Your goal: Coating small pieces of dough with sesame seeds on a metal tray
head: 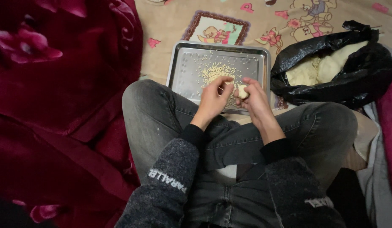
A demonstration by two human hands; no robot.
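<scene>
- Your right hand [256, 93] has its fingers [248, 82] clenched round a small pale lump [243, 91], likely a corn cob piece or dough; too small to tell which.
- Your left hand [213, 98] pinches at the lump's left end, thumb and fingertips closed on it; the contact point itself is partly hidden by the knuckles.
- The lump sits between both hands, just above the near edge of the metal tray [185, 67], not resting on it.
- Judging by its look, the lump is light and small, fairly firm but crumbly at the surface; bits come off it, so grip it round the middle with the right hand and work the exposed end with the left.
- A heap of small pale kernels [215, 71] lies in the tray's centre, touching nothing else, with stray grains scattered across the tray floor. They look loose and rolly, easy to spill.
- The tray lies flat on a beige patterned bedsheet [162, 38], just beyond your crossed legs in grey jeans [162, 114].
- To the right of the tray, near but apart, a black plastic bag [364, 80] lies open with pale yellow husks or lumps [314, 69] inside; soft, crinkly.
- A dark red floral blanket [56, 105] fills the left side, against your left knee.
</scene>
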